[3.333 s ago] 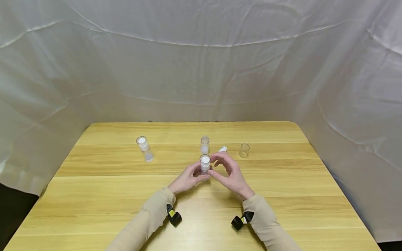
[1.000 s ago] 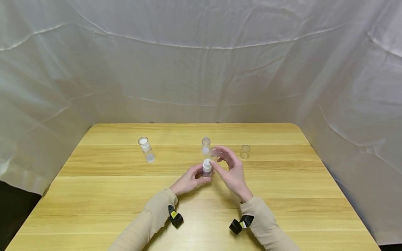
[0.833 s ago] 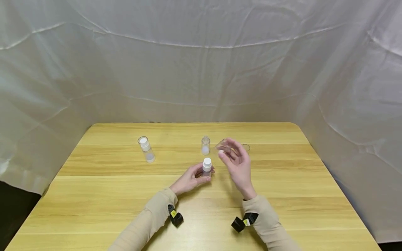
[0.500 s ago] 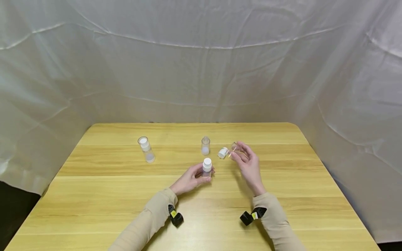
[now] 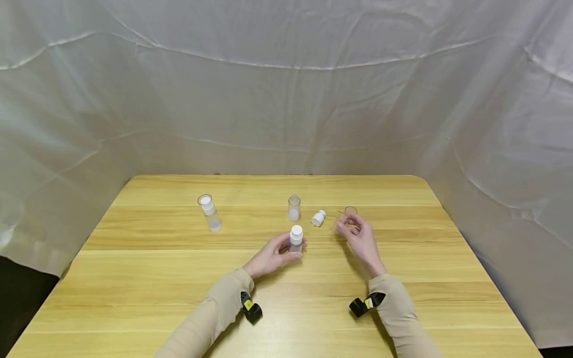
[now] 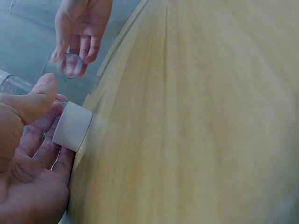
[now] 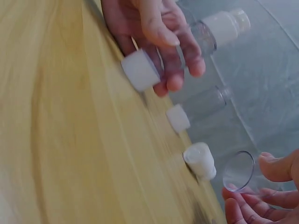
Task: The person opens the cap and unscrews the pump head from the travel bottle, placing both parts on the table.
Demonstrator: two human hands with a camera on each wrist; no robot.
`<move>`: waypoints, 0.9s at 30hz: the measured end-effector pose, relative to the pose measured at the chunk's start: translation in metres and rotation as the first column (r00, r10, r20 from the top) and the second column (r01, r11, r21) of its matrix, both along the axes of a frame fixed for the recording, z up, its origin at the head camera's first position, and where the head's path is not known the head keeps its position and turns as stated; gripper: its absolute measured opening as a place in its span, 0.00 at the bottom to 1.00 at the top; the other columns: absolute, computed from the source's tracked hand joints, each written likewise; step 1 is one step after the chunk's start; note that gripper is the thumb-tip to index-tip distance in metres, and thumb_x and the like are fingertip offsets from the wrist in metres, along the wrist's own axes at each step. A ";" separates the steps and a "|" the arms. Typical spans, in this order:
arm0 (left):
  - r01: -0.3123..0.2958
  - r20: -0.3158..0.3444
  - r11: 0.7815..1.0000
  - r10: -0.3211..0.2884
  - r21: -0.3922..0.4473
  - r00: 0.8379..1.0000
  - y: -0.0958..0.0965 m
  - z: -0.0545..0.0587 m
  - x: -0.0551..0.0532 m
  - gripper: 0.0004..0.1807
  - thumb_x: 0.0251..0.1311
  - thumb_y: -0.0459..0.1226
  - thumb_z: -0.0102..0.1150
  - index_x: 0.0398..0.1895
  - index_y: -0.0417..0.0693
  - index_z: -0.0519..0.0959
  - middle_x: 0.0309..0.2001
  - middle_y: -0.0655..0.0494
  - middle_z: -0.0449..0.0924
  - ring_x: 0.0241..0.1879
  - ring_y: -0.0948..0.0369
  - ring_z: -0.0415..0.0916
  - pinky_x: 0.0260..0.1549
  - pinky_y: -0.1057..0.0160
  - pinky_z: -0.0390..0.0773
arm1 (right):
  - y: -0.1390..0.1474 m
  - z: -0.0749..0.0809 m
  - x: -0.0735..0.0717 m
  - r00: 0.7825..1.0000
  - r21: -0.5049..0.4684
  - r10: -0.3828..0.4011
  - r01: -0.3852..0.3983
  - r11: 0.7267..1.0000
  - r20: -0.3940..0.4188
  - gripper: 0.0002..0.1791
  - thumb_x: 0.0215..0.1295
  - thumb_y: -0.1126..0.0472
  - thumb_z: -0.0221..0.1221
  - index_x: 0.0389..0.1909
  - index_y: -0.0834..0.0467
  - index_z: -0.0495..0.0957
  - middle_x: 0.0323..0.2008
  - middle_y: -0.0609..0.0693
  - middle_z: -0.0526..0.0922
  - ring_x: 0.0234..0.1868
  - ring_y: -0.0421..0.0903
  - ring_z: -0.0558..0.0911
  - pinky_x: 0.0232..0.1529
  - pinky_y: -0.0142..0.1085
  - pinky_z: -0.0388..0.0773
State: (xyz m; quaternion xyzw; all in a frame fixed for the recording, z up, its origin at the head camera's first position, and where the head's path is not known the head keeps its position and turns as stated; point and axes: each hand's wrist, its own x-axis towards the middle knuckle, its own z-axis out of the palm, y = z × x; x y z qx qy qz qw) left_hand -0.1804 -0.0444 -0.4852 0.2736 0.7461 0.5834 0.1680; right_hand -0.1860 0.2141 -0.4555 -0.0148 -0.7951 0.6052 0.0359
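Thumb and fingers of the right hand [image 5: 363, 243] pinched a clear cap [image 7: 239, 171], parted by its width. That cap had just come off the bottle [image 5: 296, 239] and moved toward the right edge of the table [image 5: 134, 298], apparently baring the white top [image 5: 296, 230] for work. Curled fingers of the left hand [image 5: 272, 256] gripped the bottle, roughly midway between left and right edges. Its long axis stood about vertical, white top upward, white base [image 6: 73, 126] down.

Head view: even, diffuse light; pale glare on table [image 5: 304, 318]. Wrist views: dimmer, bluish cast, soft detail.
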 end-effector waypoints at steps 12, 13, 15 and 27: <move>-0.007 0.016 1.000 0.007 0.011 1.000 0.001 -0.001 0.000 0.21 0.67 0.32 0.59 0.62 0.36 0.73 0.60 0.40 0.79 0.66 0.45 0.73 0.73 0.46 0.67 | 0.015 0.001 0.004 0.996 0.150 0.025 -0.037 0.988 0.085 0.26 0.72 0.66 0.57 0.68 0.70 0.67 0.54 0.70 0.78 0.37 0.31 0.80 0.40 0.24 0.82; -0.009 0.022 1.000 0.008 0.014 1.000 0.001 -0.001 0.000 0.21 0.67 0.32 0.59 0.62 0.36 0.73 0.60 0.40 0.79 0.67 0.45 0.73 0.73 0.46 0.67 | 0.016 0.000 0.004 0.996 0.158 0.025 -0.039 0.987 0.088 0.26 0.72 0.65 0.58 0.68 0.70 0.67 0.54 0.70 0.79 0.38 0.32 0.80 0.40 0.24 0.81; -0.007 0.024 1.000 0.006 0.019 1.000 0.001 -0.001 0.000 0.21 0.67 0.32 0.59 0.62 0.36 0.73 0.61 0.40 0.79 0.67 0.45 0.72 0.73 0.47 0.67 | 0.018 -0.001 0.005 0.995 0.173 0.024 -0.040 0.984 0.093 0.27 0.72 0.65 0.59 0.67 0.70 0.67 0.53 0.69 0.79 0.38 0.33 0.80 0.41 0.23 0.81; 0.003 0.041 0.999 -0.005 0.038 0.999 -0.001 0.000 0.000 0.22 0.67 0.31 0.60 0.63 0.35 0.72 0.61 0.40 0.78 0.67 0.46 0.72 0.74 0.48 0.67 | 0.034 -0.001 0.007 0.988 0.284 0.018 -0.061 0.957 0.152 0.28 0.69 0.58 0.63 0.63 0.71 0.71 0.49 0.67 0.83 0.37 0.41 0.86 0.41 0.30 0.86</move>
